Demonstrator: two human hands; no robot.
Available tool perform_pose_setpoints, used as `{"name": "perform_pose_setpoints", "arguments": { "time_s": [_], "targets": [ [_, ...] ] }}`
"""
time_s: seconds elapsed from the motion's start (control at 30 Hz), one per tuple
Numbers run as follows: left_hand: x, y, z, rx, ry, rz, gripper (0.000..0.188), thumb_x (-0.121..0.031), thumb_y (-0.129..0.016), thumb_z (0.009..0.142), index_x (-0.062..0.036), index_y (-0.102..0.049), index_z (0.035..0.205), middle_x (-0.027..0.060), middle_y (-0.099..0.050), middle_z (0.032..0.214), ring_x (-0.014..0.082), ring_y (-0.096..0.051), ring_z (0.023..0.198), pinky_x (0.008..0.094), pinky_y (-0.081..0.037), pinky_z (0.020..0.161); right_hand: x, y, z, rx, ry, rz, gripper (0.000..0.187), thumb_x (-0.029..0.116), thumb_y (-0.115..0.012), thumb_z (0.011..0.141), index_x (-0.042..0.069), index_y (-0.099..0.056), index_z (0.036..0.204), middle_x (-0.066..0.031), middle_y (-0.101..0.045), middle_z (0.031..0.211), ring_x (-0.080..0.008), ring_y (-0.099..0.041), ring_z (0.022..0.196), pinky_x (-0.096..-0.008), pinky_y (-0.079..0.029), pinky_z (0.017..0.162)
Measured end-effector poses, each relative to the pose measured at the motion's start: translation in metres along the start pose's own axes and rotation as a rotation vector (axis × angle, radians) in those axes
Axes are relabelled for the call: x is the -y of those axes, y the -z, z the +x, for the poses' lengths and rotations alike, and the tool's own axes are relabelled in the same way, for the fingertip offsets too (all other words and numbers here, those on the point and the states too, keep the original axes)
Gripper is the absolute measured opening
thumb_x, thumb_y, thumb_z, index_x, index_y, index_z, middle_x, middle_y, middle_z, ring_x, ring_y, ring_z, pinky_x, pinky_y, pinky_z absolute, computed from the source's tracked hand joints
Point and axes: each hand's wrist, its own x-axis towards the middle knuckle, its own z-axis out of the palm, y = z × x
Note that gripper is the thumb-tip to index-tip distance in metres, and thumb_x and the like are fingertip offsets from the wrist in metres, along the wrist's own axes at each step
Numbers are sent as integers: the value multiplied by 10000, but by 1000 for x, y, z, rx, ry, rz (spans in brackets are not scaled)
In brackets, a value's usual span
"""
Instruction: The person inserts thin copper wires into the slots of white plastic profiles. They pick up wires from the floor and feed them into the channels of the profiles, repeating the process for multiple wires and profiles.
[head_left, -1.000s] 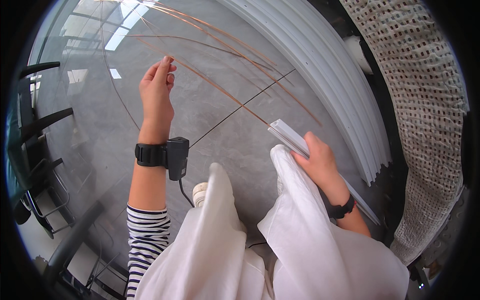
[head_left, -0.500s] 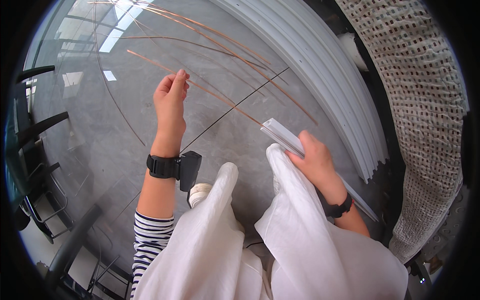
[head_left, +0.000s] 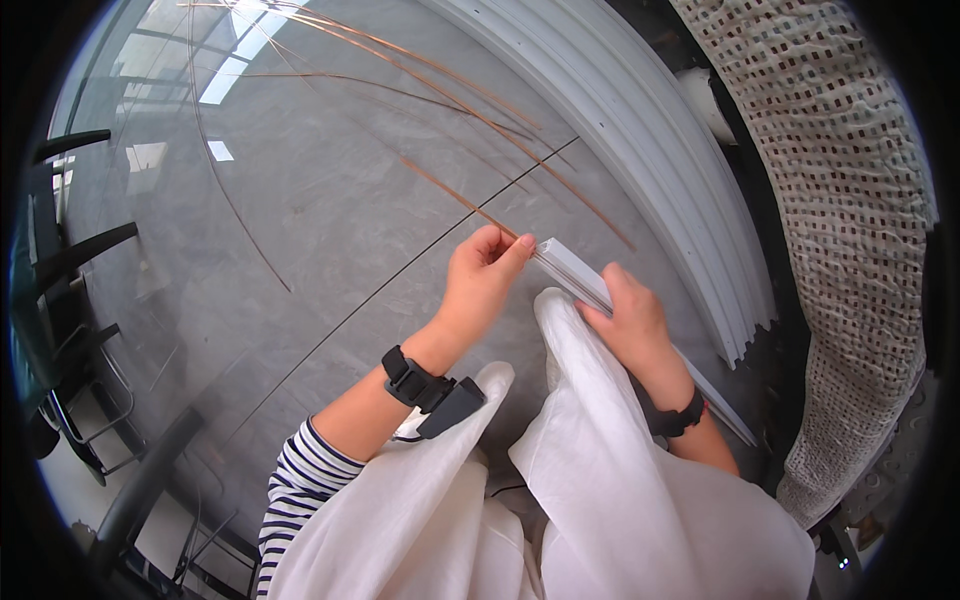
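so we've got a coppery-brown rod point(head_left: 440, 183), white strip point(head_left: 575, 269), grey floor point(head_left: 300, 220), navy-and-white striped sleeve point(head_left: 303, 480), white trousers point(head_left: 610, 440), and that cream cloth point(head_left: 805, 150) dotted with little brown squares

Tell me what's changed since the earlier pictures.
The left hand has moved down and to the right, now pinching the thin rod close beside the end of the white strip. The rod's free end has shifted the same way, so less of it shows outside the strip. The right hand still holds the strip; the other rods stay put.
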Motion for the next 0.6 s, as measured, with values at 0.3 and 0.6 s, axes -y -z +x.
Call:
{"name": "perform_pose_setpoints", "arguments": {
  "time_s": [0.3, 0.6],
  "targets": [
    [-64, 54, 31, -165, -185, 34, 238, -279, -656, 923, -63, -626, 827, -26, -559, 730, 46, -423, 676, 209, -341, 634, 5, 2, -1, 18, -3, 4, 328, 154, -737, 766, 28, -453, 871, -178, -596, 834, -407, -600, 756, -468, -481, 621],
    [7, 1, -3, 30, -27, -11, 171, -215, -609, 955, -47, -631, 927, -40, -527, 723, 48, -429, 667, 207, -359, 618, 6, 2, -2, 39, -20, 4, 323, 148, -734, 770, 24, -454, 871, -180, -596, 837, -405, -604, 759, -468, -483, 621]
  ]
}}
